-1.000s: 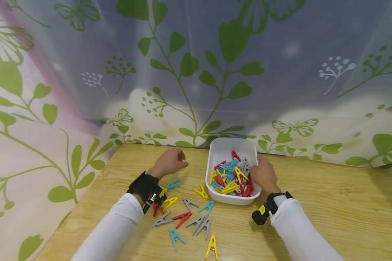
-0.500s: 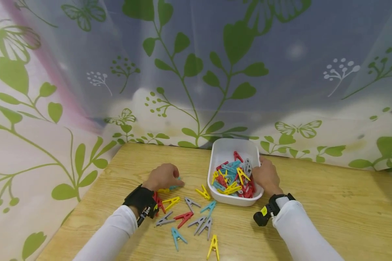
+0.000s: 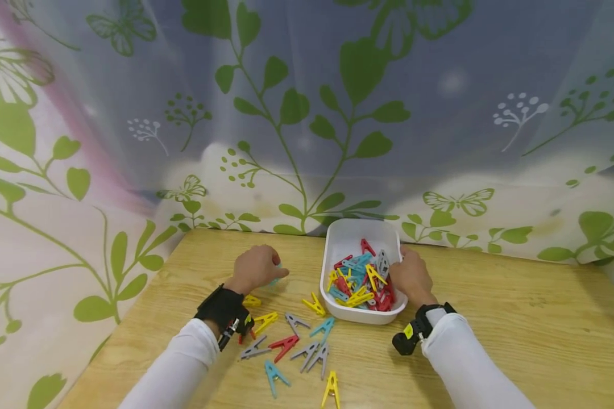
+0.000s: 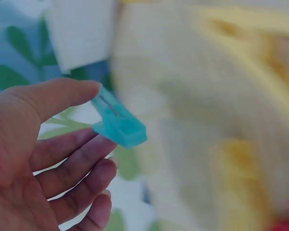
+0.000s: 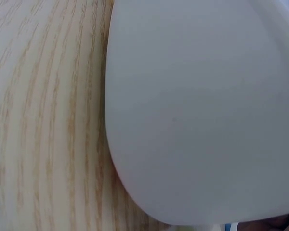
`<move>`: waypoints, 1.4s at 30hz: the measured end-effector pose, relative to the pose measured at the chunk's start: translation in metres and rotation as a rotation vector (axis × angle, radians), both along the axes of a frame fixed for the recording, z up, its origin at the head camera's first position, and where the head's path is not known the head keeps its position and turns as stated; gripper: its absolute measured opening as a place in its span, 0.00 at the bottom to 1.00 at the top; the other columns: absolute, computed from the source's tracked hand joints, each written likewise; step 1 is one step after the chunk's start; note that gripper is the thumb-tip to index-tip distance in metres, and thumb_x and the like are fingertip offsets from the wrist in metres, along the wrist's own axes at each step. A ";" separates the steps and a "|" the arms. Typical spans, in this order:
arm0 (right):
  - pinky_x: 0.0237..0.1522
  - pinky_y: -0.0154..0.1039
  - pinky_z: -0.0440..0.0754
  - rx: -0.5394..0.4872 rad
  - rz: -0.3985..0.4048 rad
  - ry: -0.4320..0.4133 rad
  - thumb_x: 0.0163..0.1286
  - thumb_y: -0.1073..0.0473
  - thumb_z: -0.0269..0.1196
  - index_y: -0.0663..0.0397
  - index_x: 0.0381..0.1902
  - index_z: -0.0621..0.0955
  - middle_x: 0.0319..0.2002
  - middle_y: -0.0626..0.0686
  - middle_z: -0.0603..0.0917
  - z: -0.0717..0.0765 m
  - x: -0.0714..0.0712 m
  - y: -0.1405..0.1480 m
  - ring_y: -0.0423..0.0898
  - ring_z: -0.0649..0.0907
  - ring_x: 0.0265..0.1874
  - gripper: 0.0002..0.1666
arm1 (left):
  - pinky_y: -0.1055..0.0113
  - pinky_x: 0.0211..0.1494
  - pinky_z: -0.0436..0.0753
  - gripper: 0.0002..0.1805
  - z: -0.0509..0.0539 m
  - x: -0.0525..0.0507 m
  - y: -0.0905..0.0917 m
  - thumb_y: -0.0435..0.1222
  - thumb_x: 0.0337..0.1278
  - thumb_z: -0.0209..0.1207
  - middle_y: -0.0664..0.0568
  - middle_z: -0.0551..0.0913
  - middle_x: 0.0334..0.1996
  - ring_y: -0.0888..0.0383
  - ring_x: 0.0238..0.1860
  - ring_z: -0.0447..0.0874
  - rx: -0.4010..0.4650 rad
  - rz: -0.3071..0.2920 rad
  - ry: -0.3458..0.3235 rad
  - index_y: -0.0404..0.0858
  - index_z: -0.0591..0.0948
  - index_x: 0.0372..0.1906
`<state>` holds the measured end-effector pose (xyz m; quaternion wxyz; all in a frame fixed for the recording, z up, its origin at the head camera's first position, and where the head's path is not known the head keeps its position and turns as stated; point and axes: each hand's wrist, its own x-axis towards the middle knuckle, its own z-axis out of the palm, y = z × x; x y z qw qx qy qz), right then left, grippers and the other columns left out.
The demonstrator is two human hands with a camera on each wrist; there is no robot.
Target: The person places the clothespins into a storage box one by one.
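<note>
My left hand [image 3: 257, 269] pinches a teal clothespin [image 4: 125, 126] between thumb and fingers, held above the table to the left of the white plastic basket [image 3: 363, 316]. In the left wrist view the clothespin's far end points away from the palm. My right hand [image 3: 412, 276] grips the basket's right side; its fingers inside are partly hidden. Red, yellow, teal and grey clothespins [image 3: 359, 295] are heaped in the basket. In the right wrist view the basket wall [image 5: 197, 115] fills most of the picture.
Several loose clothespins lie on the wooden table [image 3: 501, 318] in front of and left of the basket, among them a red one [image 3: 285, 346] and a yellow one [image 3: 331, 388]. A leaf-patterned curtain [image 3: 266, 142] hangs behind the table's back edge.
My left hand came down to the teal clothespin on the table, took hold of it and has risen slightly with it. The right hand keeps its grip on the basket.
</note>
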<state>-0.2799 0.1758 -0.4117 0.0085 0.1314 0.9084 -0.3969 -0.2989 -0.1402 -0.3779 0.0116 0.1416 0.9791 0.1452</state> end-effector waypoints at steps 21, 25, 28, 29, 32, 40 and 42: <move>0.44 0.58 0.77 0.015 0.010 -0.025 0.66 0.66 0.51 0.59 0.69 0.64 0.56 0.67 0.76 0.004 -0.003 -0.013 0.61 0.79 0.50 0.33 | 0.63 0.45 0.76 0.20 0.062 -0.006 0.110 0.47 0.62 0.61 0.49 0.83 0.43 0.56 0.42 0.80 0.052 -0.309 0.111 0.40 0.81 0.53; 0.44 0.58 0.77 0.013 0.006 -0.018 0.66 0.66 0.50 0.60 0.70 0.63 0.56 0.68 0.75 0.003 -0.002 -0.011 0.62 0.78 0.51 0.32 | 0.61 0.46 0.76 0.18 0.062 -0.007 0.104 0.44 0.64 0.59 0.47 0.82 0.47 0.54 0.44 0.79 0.077 -0.297 0.104 0.40 0.79 0.54; 0.43 0.58 0.77 0.005 0.001 -0.018 0.66 0.66 0.50 0.60 0.70 0.63 0.57 0.67 0.75 0.003 -0.001 -0.008 0.62 0.78 0.51 0.33 | 0.60 0.47 0.75 0.16 0.060 -0.010 0.096 0.42 0.65 0.57 0.46 0.81 0.47 0.53 0.45 0.78 0.103 -0.287 0.099 0.39 0.79 0.53; 0.44 0.57 0.77 0.006 0.000 -0.019 0.66 0.66 0.49 0.60 0.70 0.63 0.57 0.67 0.75 0.003 -0.001 -0.007 0.62 0.78 0.51 0.33 | 0.60 0.47 0.75 0.15 0.059 -0.011 0.092 0.41 0.65 0.57 0.46 0.81 0.46 0.53 0.45 0.78 0.109 -0.286 0.096 0.39 0.79 0.52; 0.44 0.57 0.77 0.004 -0.006 -0.021 0.66 0.66 0.49 0.60 0.70 0.63 0.57 0.68 0.75 0.003 0.000 -0.003 0.62 0.78 0.51 0.33 | 0.60 0.47 0.75 0.14 0.056 -0.015 0.080 0.39 0.65 0.56 0.47 0.80 0.44 0.53 0.44 0.78 0.146 -0.288 0.073 0.37 0.79 0.51; 0.41 0.56 0.77 0.010 0.003 -0.012 0.65 0.65 0.49 0.62 0.69 0.63 0.56 0.69 0.75 0.001 0.001 -0.001 0.62 0.79 0.48 0.33 | 0.58 0.45 0.75 0.12 0.039 -0.014 0.012 0.37 0.64 0.57 0.47 0.80 0.40 0.51 0.41 0.78 0.136 -0.185 -0.001 0.36 0.80 0.47; 0.40 0.56 0.77 0.012 0.005 -0.012 0.65 0.65 0.49 0.62 0.69 0.63 0.56 0.69 0.75 0.001 0.001 -0.002 0.63 0.79 0.48 0.33 | 0.57 0.46 0.75 0.12 0.033 -0.012 -0.006 0.37 0.63 0.58 0.46 0.80 0.40 0.51 0.42 0.78 0.136 -0.152 -0.025 0.35 0.80 0.47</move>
